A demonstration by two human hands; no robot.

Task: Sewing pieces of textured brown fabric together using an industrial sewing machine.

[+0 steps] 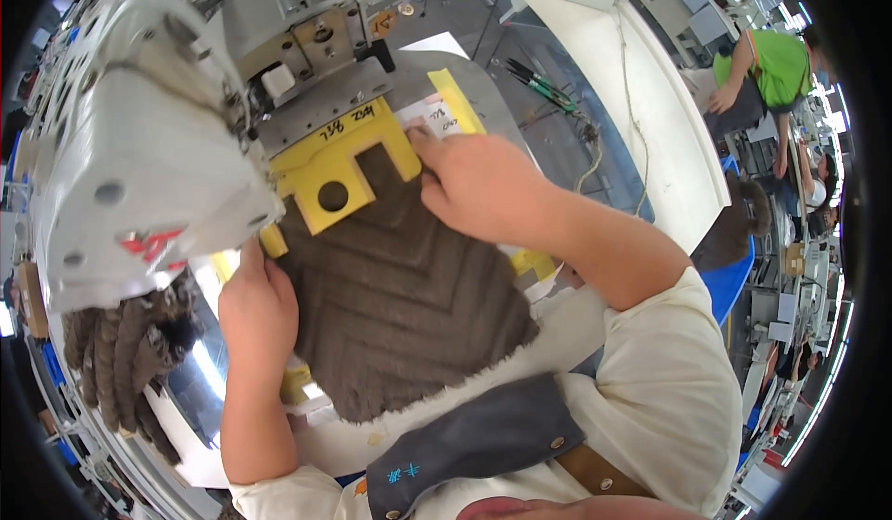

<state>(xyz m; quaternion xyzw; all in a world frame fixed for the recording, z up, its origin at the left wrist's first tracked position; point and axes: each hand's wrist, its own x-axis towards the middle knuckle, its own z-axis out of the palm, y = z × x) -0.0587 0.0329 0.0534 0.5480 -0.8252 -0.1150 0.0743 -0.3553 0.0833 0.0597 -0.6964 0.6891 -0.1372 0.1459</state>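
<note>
A brown plush fabric piece (409, 297) with chevron ridges lies in front of me, its ragged edge toward my body. Over its far end is a yellow template (325, 171) with a round hole and a square notch. My left hand (258, 306) is closed at the left edge of the fabric, fingertips beside a small yellow strip. At the far right edge, my right hand (483, 190) has its fingers curled against the fabric and template, closed on the edge. The metal clamp plate (325, 102) of a sewing machine (158, 157) adjoins the template's far side.
Brown plush strips (111, 362) are heaped at the left below the machine head. Green-handled tweezers (539, 85) rest on the glassy tabletop at the far right. A white ledge (650, 130) borders it. A person in a green top (779, 66) works at the far right.
</note>
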